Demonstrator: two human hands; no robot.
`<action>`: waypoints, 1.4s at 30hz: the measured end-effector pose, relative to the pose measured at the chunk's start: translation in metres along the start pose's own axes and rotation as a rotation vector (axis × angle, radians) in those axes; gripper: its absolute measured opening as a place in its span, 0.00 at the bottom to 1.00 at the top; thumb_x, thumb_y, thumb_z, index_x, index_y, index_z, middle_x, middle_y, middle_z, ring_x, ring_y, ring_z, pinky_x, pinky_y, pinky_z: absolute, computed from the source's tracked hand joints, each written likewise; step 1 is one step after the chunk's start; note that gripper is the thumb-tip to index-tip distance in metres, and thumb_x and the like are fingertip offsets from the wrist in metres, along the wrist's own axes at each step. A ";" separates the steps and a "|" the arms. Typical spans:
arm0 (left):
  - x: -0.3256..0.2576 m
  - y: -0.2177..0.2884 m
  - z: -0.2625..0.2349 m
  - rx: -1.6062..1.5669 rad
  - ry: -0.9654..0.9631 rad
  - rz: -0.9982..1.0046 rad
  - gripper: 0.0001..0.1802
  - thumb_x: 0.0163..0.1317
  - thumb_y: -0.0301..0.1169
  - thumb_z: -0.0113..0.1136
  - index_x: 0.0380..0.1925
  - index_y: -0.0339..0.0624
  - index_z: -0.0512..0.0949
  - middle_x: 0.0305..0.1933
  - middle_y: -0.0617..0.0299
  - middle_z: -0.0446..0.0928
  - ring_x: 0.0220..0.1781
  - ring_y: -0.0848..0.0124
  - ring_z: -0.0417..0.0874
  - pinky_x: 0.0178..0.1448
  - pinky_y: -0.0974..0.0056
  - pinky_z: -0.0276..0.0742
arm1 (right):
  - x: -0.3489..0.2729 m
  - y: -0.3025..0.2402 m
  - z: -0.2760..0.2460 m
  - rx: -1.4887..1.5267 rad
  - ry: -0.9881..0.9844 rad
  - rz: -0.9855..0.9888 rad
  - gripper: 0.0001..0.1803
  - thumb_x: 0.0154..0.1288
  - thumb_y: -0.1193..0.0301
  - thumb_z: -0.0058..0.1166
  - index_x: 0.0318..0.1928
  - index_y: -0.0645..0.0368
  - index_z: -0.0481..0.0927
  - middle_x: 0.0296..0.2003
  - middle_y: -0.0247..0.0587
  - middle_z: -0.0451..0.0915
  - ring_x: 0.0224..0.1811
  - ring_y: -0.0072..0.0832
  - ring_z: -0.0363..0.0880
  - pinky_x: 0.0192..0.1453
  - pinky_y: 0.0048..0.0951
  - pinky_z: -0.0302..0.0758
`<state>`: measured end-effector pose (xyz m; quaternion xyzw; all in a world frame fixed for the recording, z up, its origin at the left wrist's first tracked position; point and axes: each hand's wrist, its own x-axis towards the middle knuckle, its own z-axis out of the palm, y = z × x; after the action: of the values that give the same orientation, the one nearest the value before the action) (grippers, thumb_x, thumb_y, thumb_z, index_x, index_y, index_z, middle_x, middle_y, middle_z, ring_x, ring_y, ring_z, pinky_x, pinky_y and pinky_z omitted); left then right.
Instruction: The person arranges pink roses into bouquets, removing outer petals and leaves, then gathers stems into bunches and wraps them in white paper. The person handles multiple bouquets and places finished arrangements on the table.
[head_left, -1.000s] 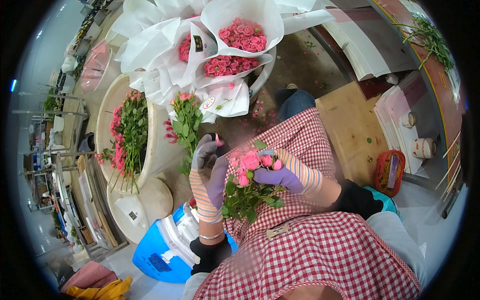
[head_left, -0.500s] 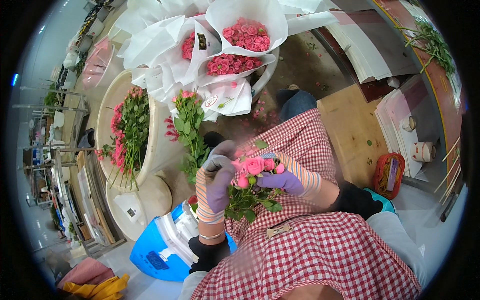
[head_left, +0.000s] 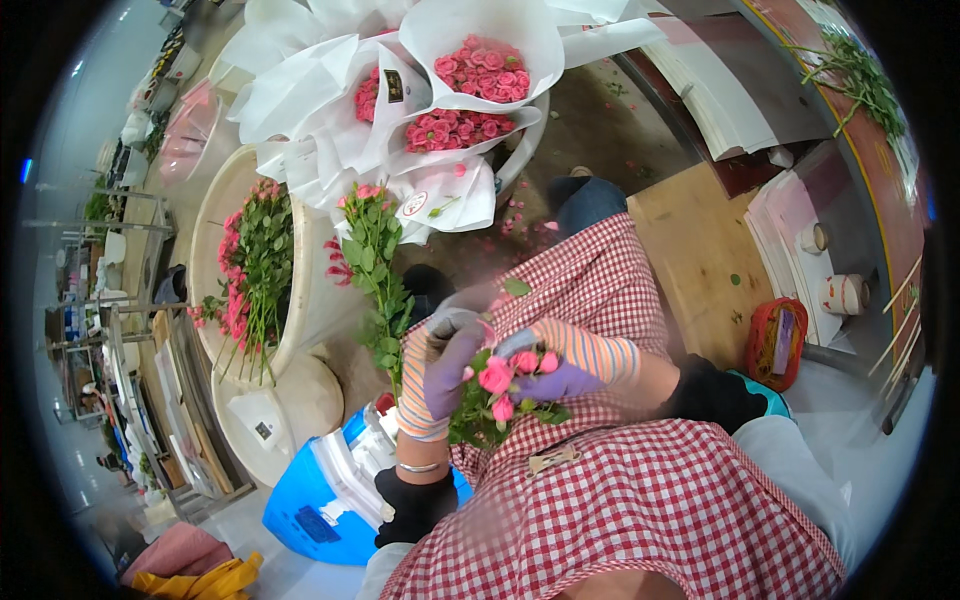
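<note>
In my right hand (head_left: pixel 560 375), gloved in purple with a striped cuff, is a short bunch of pink roses (head_left: pixel 495 376), blooms up. Its green leaves (head_left: pixel 480 415) hang down over my checked apron. My left hand (head_left: pixel 455 358), in a matching glove, is right beside the blooms with its fingers curled together. A small pink bit shows at its fingertips, too blurred to name. Left of that hand stands a leafy rose bunch (head_left: pixel 375 260) with pink heads at its top.
White paper-wrapped rose bouquets (head_left: pixel 485 70) fill the far side. A cream tub (head_left: pixel 325 270) at the left holds more roses. A blue and white container (head_left: pixel 315 500) sits by my left forearm. To the right are a wooden board (head_left: pixel 690 255) and a red basket (head_left: pixel 775 343).
My left hand has come down slightly and its fingers have drawn together. The roses in my right hand have tipped and sunk a little. The whole view has shifted slightly.
</note>
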<state>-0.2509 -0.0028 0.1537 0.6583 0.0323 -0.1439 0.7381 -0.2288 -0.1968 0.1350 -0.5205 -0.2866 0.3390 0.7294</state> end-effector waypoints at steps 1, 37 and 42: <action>0.000 0.005 0.002 0.068 0.102 -0.005 0.09 0.59 0.29 0.53 0.34 0.34 0.78 0.56 0.51 0.71 0.56 0.66 0.71 0.62 0.63 0.62 | 0.002 0.009 0.007 0.108 -0.009 0.066 0.16 0.53 0.76 0.62 0.44 0.60 0.79 0.32 0.29 0.79 0.37 0.16 0.74 0.43 0.20 0.73; -0.032 -0.065 -0.035 0.098 -0.168 -0.350 0.19 0.66 0.34 0.48 0.53 0.34 0.72 0.50 0.62 0.74 0.51 0.74 0.73 0.56 0.67 0.67 | -0.001 -0.003 -0.059 0.306 0.329 -0.156 0.32 0.59 0.71 0.55 0.63 0.60 0.60 0.54 0.42 0.71 0.55 0.28 0.70 0.60 0.30 0.67; -0.023 -0.036 -0.021 0.154 0.185 -0.158 0.13 0.60 0.27 0.55 0.45 0.33 0.76 0.38 0.65 0.77 0.39 0.79 0.75 0.46 0.72 0.71 | -0.010 0.014 -0.081 0.406 0.776 -0.109 0.29 0.67 0.66 0.49 0.64 0.61 0.58 0.56 0.47 0.68 0.56 0.30 0.69 0.60 0.30 0.67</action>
<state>-0.2787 0.0187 0.1219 0.7188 0.1408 -0.1423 0.6657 -0.1749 -0.2473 0.0972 -0.4394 0.0541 0.1288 0.8874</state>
